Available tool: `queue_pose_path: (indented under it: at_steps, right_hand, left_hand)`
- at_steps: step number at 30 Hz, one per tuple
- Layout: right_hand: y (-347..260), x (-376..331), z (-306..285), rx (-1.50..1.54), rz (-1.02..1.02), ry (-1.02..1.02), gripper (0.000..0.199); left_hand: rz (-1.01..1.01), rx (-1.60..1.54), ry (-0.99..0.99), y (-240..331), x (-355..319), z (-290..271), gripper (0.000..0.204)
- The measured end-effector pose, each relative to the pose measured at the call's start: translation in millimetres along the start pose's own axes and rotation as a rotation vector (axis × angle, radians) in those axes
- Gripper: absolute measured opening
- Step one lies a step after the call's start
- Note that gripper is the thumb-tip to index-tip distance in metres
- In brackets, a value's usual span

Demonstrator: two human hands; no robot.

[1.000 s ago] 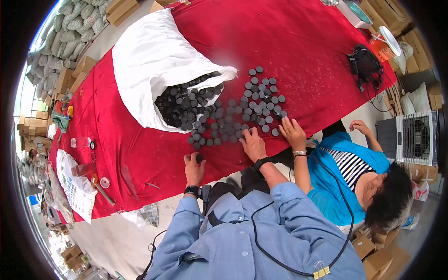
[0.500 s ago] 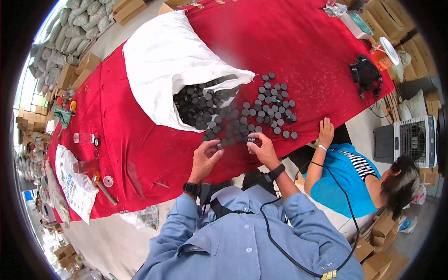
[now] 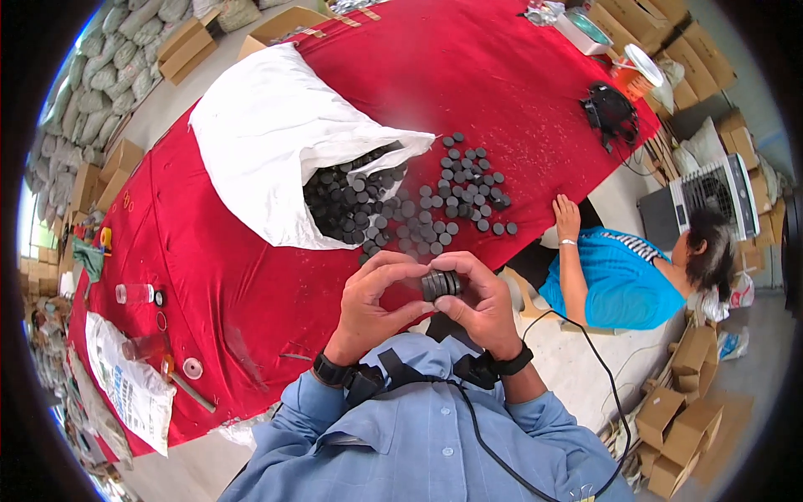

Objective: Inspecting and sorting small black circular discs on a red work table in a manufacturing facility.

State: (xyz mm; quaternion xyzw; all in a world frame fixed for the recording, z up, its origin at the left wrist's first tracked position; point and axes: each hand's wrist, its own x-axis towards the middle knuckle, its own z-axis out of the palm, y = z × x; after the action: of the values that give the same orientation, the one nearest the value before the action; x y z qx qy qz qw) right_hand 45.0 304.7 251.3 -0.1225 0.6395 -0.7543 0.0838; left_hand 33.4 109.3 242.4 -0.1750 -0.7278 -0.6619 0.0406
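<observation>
A short stack of black round caps lies sideways between my two hands, close to my chest. My left hand pinches the stack's left end with thumb and fingertips. Around its right end, the thumb and fingers of my right hand are closed. Beyond them, a white woven sack lies on its side with its mouth toward me, full of similar black caps. More loose caps are spread on the red cloth to the right of the mouth.
The red-covered table fills the middle. At left are a clear jar, a hammer and a white printed bag. A person in blue sits at right, one hand on the table edge. A black cable crosses my right side.
My hands have come together and drawn nearer my chest, away from the loose caps. Caps previously held in separate hands now form one stack between them. The view has shifted.
</observation>
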Motion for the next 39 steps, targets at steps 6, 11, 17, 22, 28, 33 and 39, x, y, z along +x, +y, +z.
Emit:
queue_pose_path:
  at_steps: [6, 11, 17, 22, 28, 33, 39]
  right_hand:
    - [-5.4, -20.2, 12.3, 0.137, 0.085, 0.049, 0.048]
    - [-3.3, -29.9, 25.2, 0.15, 0.048, 0.206, 0.053]
    - [-4.9, -41.5, 34.2, 0.003, 0.027, 0.307, 0.046]
    - [3.1, -43.3, 24.4, -0.225, -0.099, 0.322, 0.04]
    - [7.2, -48.4, 22.5, -0.347, -0.137, 0.3, 0.038]
    - [4.9, -55.0, 20.9, -0.206, -0.125, 0.343, 0.033]
    - [4.6, -64.8, 14.3, -0.033, -0.042, 0.384, 0.034]
  left_hand:
    - [0.067, 0.055, -0.075, 2.9, -3.8, -3.3, 0.05]
    - [0.141, 0.079, -0.096, 2.6, -5.0, 3.9, 0.05]
    - [0.198, 0.017, -0.101, 2.4, -12.2, 14.6, 0.048]
    - [-0.177, -0.531, -0.211, 6.5, -16.3, 16.4, 0.041]
    - [-0.43, -0.621, -0.189, 2.4, -23.0, 22.6, 0.034]
    - [-0.378, -0.531, -0.134, 4.2, -26.0, 27.3, 0.033]
    - [-0.269, -0.596, -0.167, -1.8, -29.0, 35.4, 0.026]
